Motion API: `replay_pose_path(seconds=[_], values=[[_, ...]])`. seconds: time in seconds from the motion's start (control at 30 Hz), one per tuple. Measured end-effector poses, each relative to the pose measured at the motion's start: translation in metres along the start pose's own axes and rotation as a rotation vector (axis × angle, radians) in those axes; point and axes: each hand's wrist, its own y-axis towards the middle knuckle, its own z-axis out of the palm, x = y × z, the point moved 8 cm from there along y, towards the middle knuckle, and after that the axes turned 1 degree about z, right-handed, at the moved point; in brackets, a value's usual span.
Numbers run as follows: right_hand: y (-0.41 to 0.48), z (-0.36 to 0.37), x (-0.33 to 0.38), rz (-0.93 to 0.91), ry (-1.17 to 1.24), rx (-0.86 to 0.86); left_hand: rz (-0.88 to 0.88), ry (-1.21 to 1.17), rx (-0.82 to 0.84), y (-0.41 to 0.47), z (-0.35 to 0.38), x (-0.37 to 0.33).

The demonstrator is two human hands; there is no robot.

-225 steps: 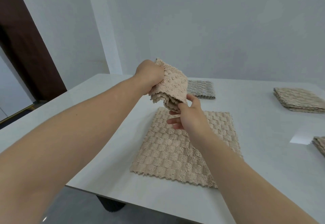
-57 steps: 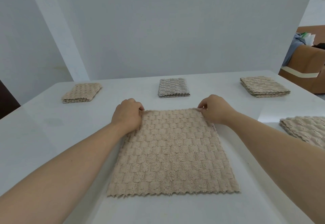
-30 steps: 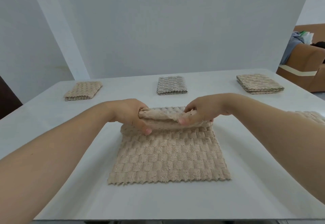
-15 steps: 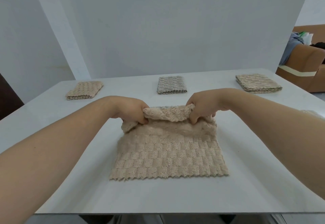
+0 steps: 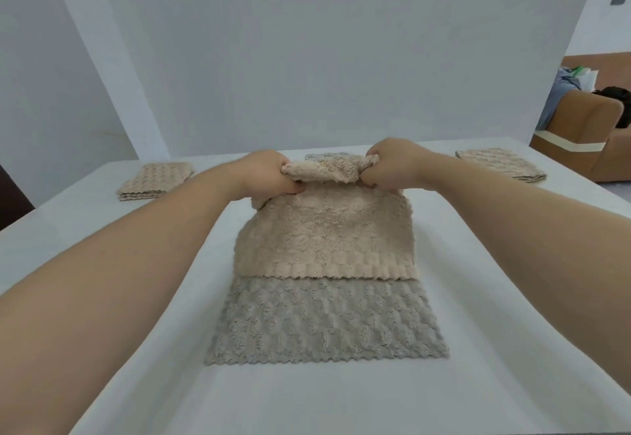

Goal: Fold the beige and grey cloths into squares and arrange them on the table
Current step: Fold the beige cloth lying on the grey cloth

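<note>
My left hand and my right hand each grip a bunched far corner of the beige cloth and hold it above the white table. The raised part shows its fuzzy side and drapes toward me, ending in a straight edge across the middle. The cloth's near part lies flat, looks greyish, and has a zigzag front edge. A folded grey cloth peeks out just behind my hands. Folded beige cloths lie at the far left and far right.
A pale wall stands right behind the table's far edge. A brown sofa with clothes and bags on it sits beyond the right corner. Bare table surface lies on both sides of the cloth and in front of it.
Since a second ago, both hands have lifted the cloth's far edge higher and carried it toward me, so the raised part now covers the far half. Earlier the cloth lay flat.
</note>
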Motion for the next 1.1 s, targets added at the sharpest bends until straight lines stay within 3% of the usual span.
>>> replay_pose_path(seconds=[0.23,0.5,0.8,1.1], values=[[0.018,0.021,-0.023,-0.019,-0.123,-0.153,0.029,0.102,-0.246,0.018,0.009,0.023],[-0.011,0.03,-0.045,-0.016,0.094,-0.167,0.03,-0.055,-0.383,-0.005,0.012,0.062],[-0.065,0.051,-0.056,-0.145,0.093,-0.224,0.215,0.002,-0.364,-0.054,0.044,0.069],[-0.105,0.062,-0.056,-0.285,0.06,-0.413,0.253,-0.099,-0.517,-0.074,0.051,0.076]])
